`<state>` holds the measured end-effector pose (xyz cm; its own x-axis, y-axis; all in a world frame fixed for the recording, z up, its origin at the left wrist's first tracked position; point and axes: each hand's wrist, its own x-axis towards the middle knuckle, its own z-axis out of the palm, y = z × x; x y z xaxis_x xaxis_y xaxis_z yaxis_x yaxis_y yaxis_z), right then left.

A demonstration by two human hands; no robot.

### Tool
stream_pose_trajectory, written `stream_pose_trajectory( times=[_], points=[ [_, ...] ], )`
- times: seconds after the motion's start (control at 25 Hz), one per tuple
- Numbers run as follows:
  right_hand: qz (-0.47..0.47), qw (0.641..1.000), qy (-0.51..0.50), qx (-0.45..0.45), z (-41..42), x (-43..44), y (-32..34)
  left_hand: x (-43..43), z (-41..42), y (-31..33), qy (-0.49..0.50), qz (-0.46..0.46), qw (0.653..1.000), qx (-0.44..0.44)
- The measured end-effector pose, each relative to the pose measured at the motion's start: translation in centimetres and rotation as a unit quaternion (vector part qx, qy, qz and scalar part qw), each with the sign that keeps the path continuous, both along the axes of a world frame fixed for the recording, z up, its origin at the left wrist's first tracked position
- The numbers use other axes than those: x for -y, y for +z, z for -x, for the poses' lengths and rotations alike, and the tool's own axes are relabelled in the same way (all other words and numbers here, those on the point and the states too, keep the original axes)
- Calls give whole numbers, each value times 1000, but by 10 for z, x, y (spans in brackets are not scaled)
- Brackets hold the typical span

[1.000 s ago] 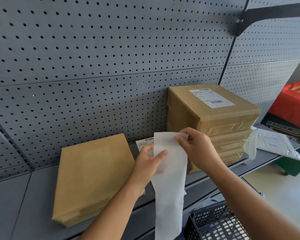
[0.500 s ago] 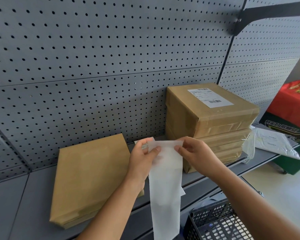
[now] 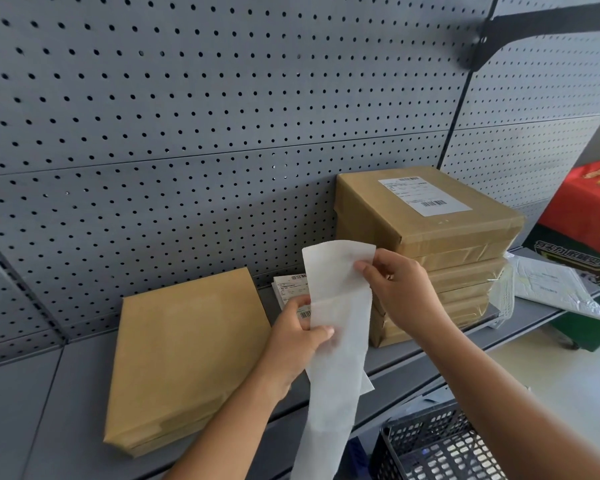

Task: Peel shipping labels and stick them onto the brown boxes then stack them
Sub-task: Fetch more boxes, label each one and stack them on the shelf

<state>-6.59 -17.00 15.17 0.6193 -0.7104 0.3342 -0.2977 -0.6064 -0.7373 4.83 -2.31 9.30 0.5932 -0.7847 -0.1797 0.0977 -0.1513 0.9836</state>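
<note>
A: What's closest to the camera?

B: A black mesh basket (image 3: 437, 445) at the bottom right, below the shelf edge. Just above it, a long white backing strip (image 3: 336, 341) hangs down between the two hands.

A: How are the hands holding it?

B: The right hand (image 3: 406, 292) pinches the strip's upper right edge between thumb and fingertips, the other fingers loosely curled. The left hand (image 3: 298, 337) is closed on the strip's left edge lower down, and a printed shipping label (image 3: 293, 292) with a barcode shows just behind its fingers. Whether the left hand is gripping that label as well, I cannot tell.

A: And the boxes?

B: An unlabelled brown box (image 3: 184, 351) lies flat on the grey shelf (image 3: 49, 410), left of the hands. To the right and further back stands a stack of brown boxes (image 3: 440, 282); the top one carries a stuck-on label (image 3: 423, 195).

A: Anything beyond?

B: A white poly mailer (image 3: 555, 285) lies on the shelf's right end, a red and green carton (image 3: 589, 237) is past it, and a grey pegboard wall (image 3: 187, 116) backs the shelf.
</note>
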Motion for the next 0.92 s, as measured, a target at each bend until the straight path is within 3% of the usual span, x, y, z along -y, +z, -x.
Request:
stream_pose_trajectory(
  times=[0.2,0.36,0.52,0.92],
  points=[
    [-11,1000,17,2,3,-9,0,5,-6,10,55,41,993,-94],
    [-16,999,36,-6,7,-16,0,10,-9,14,113,67,990,-57],
    [-21,999,26,-9,8,-14,0,11,-7,15,110,75,989,-59],
    [-42,998,11,53,1,-6,15,6,-8,-1,68,-15,998,3]
  ],
)
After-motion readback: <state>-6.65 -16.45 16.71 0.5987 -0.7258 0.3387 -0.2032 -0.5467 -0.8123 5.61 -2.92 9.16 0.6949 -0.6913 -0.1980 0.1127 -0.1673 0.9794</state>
